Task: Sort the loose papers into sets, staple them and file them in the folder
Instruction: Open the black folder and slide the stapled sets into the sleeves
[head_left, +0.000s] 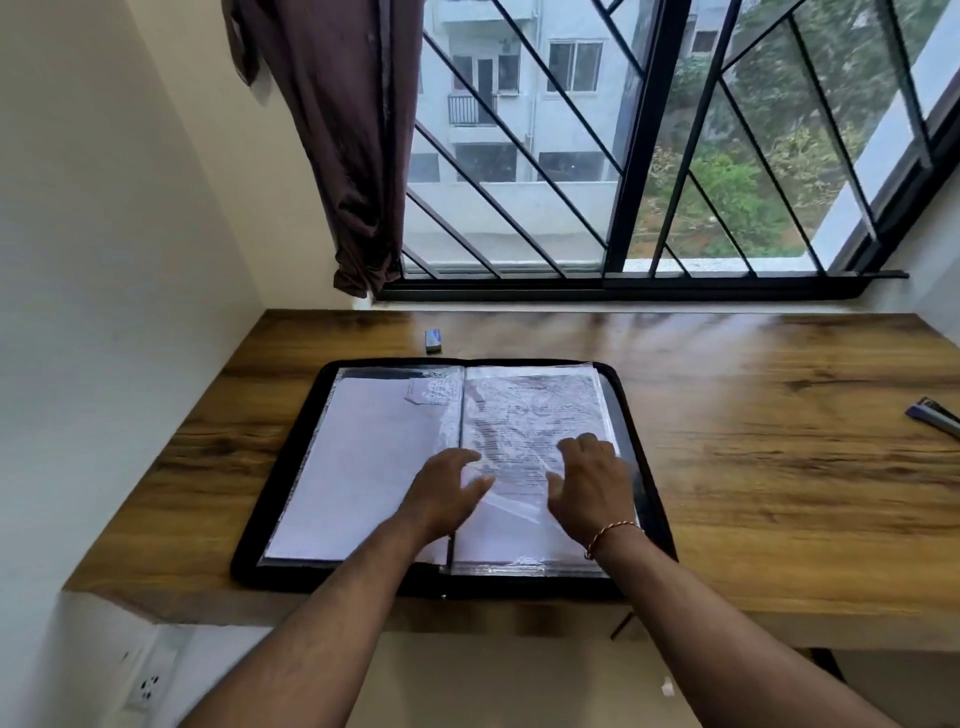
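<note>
— Right, where is everything sitting?

— A black zip-edged folder (291, 467) lies open flat on the brown wood-grain desk (753, 441), its near edge at the desk's front lip. On its left half a plain white sheet (353, 467) sits under a clear sleeve; on the right half a printed white page (530, 405) sits under crinkled clear plastic (514, 499).

— And the hands?

— Both are down on the folder's right half. The left hand (447, 491) lies by the folder's spine, fingers loosely spread and flat, gripping nothing that I can see. The right hand (592, 486), a thin gold bracelet (613, 535) at its wrist, rests palm-down towards the folder's right edge, fingers curled a little on the plastic; whether it pinches the sleeve I cannot tell.

— Anything else?

— Beyond the folder's far edge, a small blue-and-white box (433, 340). Well to the folder's right, at the desk's edge, a dark blue stapler (935, 415), partly cut off. Behind the folder, a barred window (623, 156) and a brown curtain (343, 130).
</note>
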